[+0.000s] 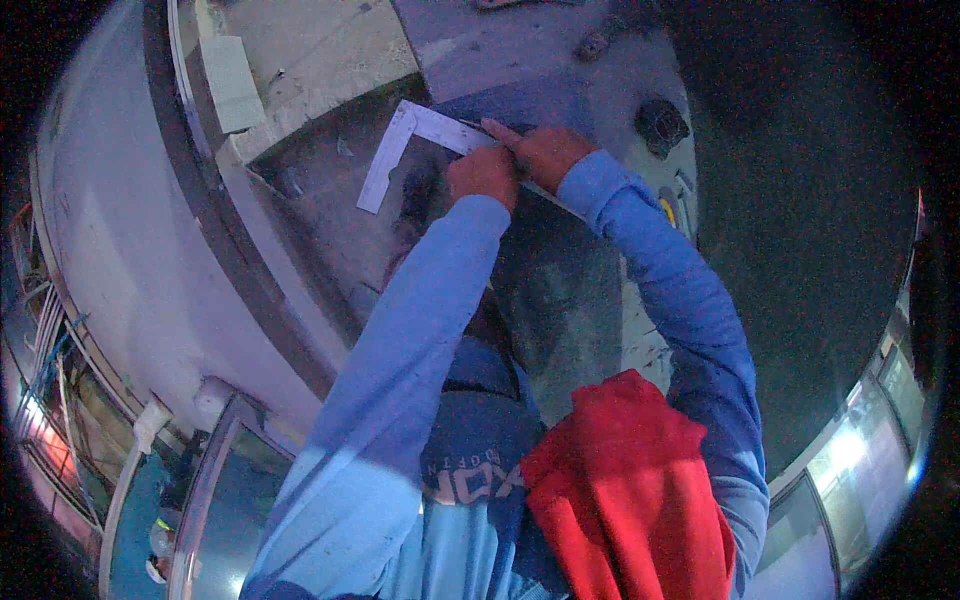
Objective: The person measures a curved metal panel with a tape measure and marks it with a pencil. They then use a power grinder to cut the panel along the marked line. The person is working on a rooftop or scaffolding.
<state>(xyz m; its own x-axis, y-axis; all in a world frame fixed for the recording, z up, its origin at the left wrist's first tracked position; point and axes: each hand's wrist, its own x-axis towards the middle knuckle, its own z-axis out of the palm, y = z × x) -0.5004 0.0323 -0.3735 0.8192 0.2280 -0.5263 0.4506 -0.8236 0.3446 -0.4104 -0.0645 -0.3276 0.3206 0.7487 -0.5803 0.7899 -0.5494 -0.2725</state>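
Observation:
A pale L-shaped carpenter's square [384, 172] lies across the grey surface in front of me, its corner pointing away. The fingers of my left hand [482, 178] are closed at the near edge of its longer arm. Just to the right, my right hand [552, 157] is bent in over the same arm, its index finger reaching left along the far edge. What the right hand's other fingers grip is hidden. Part of the square shows again below the right wrist. A dark slab [555, 290] lies under and in front of both hands.
A pale rectangular piece [231, 84] rests at the upper left beside a light grey slab [330, 60]. On the right are a black round object [660, 126] and a small yellow item [667, 209]. A red cloth [630, 470] hangs near my right arm. Cables [55, 340] show far left.

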